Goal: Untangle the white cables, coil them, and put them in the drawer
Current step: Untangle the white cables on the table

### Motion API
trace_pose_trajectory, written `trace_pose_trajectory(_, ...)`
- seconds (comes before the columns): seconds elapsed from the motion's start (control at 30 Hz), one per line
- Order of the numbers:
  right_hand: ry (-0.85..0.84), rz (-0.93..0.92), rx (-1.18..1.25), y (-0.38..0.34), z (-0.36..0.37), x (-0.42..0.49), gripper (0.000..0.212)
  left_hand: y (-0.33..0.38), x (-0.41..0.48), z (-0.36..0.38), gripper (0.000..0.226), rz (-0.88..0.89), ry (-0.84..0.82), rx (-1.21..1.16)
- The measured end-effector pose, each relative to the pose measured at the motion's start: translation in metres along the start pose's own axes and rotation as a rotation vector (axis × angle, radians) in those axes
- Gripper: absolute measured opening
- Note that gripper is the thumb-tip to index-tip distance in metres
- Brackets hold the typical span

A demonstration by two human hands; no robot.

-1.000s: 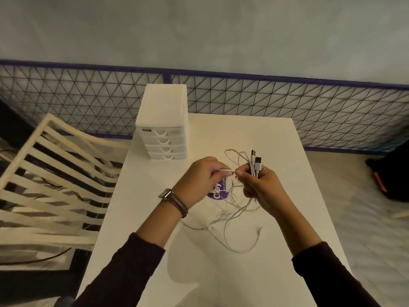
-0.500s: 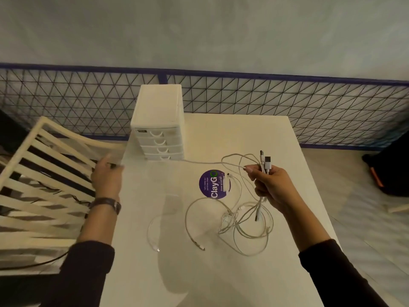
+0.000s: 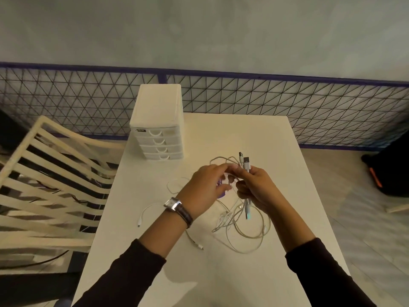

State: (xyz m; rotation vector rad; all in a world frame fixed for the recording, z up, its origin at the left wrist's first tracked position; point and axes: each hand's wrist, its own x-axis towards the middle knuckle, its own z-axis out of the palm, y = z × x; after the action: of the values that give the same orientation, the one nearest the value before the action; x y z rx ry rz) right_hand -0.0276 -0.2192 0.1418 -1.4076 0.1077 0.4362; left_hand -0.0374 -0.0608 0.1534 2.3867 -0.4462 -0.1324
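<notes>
The desk (image 3: pixel 221 275) ran away from you beneath both hands, and the slatted chair (image 3: pixel 44 185) stood off beyond your left arm. The drawer unit (image 3: pixel 158 120) sat past your left hand, further from you and well apart from it. All four of its drawers were closed, so nothing was put away yet.

The white cables (image 3: pixel 230 218) were what mattered. Your right hand (image 3: pixel 256 191) was clenched round a bunch of them. That bunch ran roughly straight through the fist, pointing away from you above it and back toward you below it. Below the fist the strands fell into loose, overlapping loops on the desk, on your side of the right hand and just under its wrist.

One freer strand (image 3: pixel 147 210) trailed out to the left past your left wrist, its end lying on the desk apart from the tangle. Your left hand (image 3: pixel 203 191) had its fingertips against the bunch, right beside your right fingers. By my reckoning it was the nearer hand for drawing a strand out leftward. You could not tell whether it pinched a strand or only touched one.

Two plugs (image 3: pixel 246 161) stood up out of the top of your right fist, and a watch (image 3: pixel 174 203) sat on your left wrist. A purple sticker (image 3: pixel 221 185) showed only as a sliver between the hands, its print hidden. Where the strands crossed inside the tangle was too fine to make out.
</notes>
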Motion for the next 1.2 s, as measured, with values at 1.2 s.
trace_pose_trajectory(1.2,0.143,0.065,0.145,0.023,0.014,-0.009,0.036,0.002,-0.040,-0.014,0.024,-0.380,0.070,-1.555)
